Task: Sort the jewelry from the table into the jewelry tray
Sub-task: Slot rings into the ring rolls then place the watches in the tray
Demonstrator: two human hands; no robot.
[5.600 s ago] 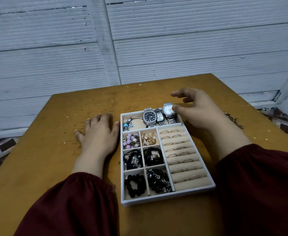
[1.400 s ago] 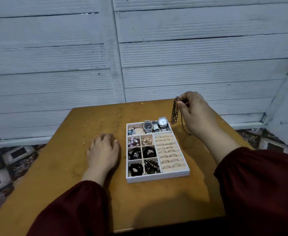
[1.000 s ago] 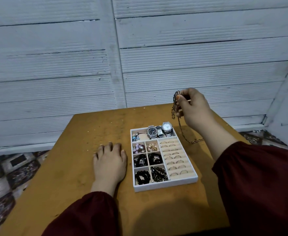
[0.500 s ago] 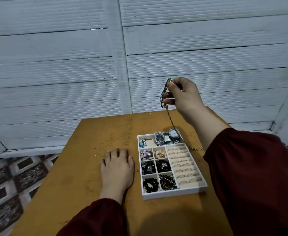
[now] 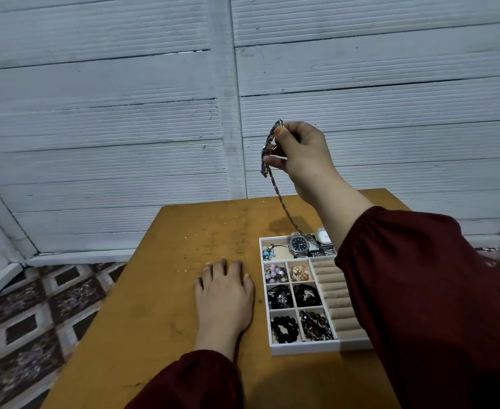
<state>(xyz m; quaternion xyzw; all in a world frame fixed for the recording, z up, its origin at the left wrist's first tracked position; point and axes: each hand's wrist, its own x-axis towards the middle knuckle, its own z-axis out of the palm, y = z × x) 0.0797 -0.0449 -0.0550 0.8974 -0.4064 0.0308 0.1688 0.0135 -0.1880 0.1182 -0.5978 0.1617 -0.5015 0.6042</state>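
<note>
Chain jewelry is the piece in hand now. The right hand pinches it between thumb and fingers, high above the far end of the jewelry tray. Some of it is bunched up in the fingers. The rest hangs down in a thin line to just by the watches, and its low end goes out of sight behind the arm.

The left hand lies flat on the table, just left of the tray. Its fingers are straight and it holds nothing.

I think this is the carry step: the chain is up, but not yet in a box. Next it needs to go down slowly into a box with room, maybe the far left one. It should fold into a little pile and not spill over the rim.

The chain is made of small metal links, dark and a bit shiny, and it hangs floppy like string. The tray has a white rim, a soft tan inside, little square boxes, and long soft rolls on the right. The watches are silver metal. Round black beads fill a near box. The table is yellow-brown and scratched.
</note>
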